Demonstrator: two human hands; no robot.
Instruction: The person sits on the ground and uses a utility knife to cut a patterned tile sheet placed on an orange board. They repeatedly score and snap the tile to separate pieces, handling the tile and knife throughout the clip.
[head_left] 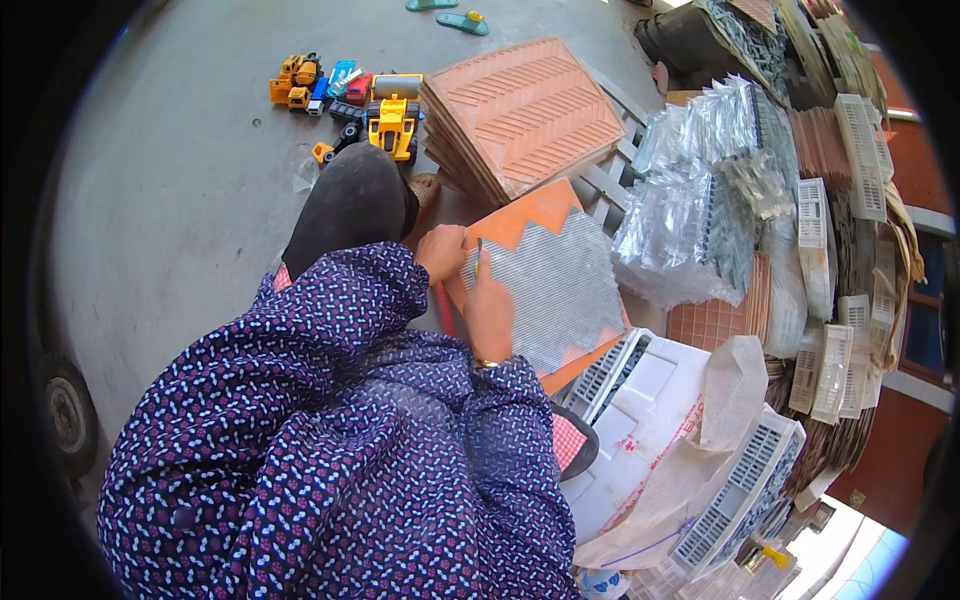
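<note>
Close in front of the seated person, an orange board [500, 231] lies at a slant, with a grey ribbed sheet [550, 290] on top of it. The sheet's upper edge runs in zigzag points, leaving a band of bare orange along the board's top; more orange shows at the lower right edge.

The left hand [443, 253] sits at the board's left edge, fingers curled in and mostly closed; I can't tell from here whether it grips anything. The right hand [490, 315] is just beside it, over the sheet's left edge, closed around what seems a thin tool [479, 247], only the tip of which shows.

Room is tight above and to the right. A stack of patterned orange panels [540, 115] stands right behind the board's top edge, clear plastic bags [690, 180] crowd its right, and a white box [655, 375] is close by its lower corner. A white crate [735, 490] stands past that.

The open side is the left: bare grey floor [180, 180] stretches wide beyond the person's dark-covered knee [345, 205]. Toy trucks [394, 125] cluster just past that knee, against the panels' left side.
</note>
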